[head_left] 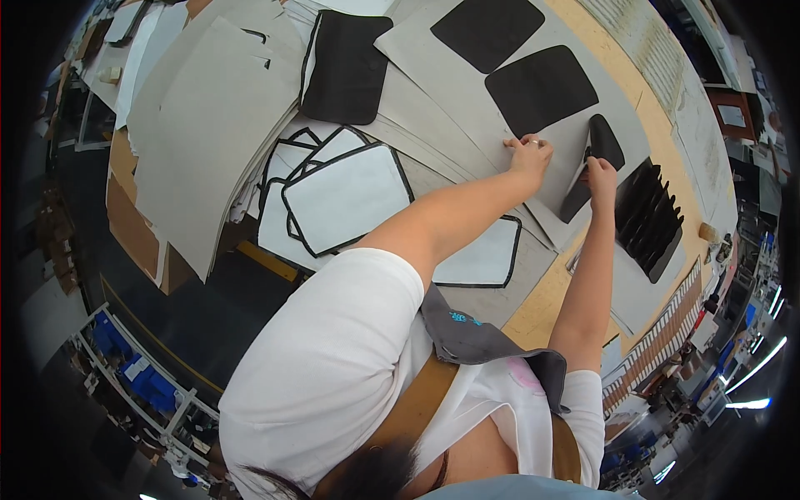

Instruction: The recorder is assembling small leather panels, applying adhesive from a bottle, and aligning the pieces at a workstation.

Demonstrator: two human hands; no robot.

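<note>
My left hand (530, 156) rests at the near corner of a flat black rounded panel (542, 87), fingers bent and thumb held apart, with nothing visible in its grasp. To its right, my right hand (601, 177) pinches the edge of another black panel (607, 142), which is bent up and curled off the grey sheet (557, 158). Part of that panel is hidden behind the fingers. A third black panel (487, 32) lies farther away on the same grey sheet.
Overlapping black panels (648, 218) fan out on the right. White panels with black borders (346, 200) are piled on the left, beside stacked grey sheets (217, 108). A black stack (346, 71) lies at the back. The wooden tabletop (533, 312) shows along the near edge.
</note>
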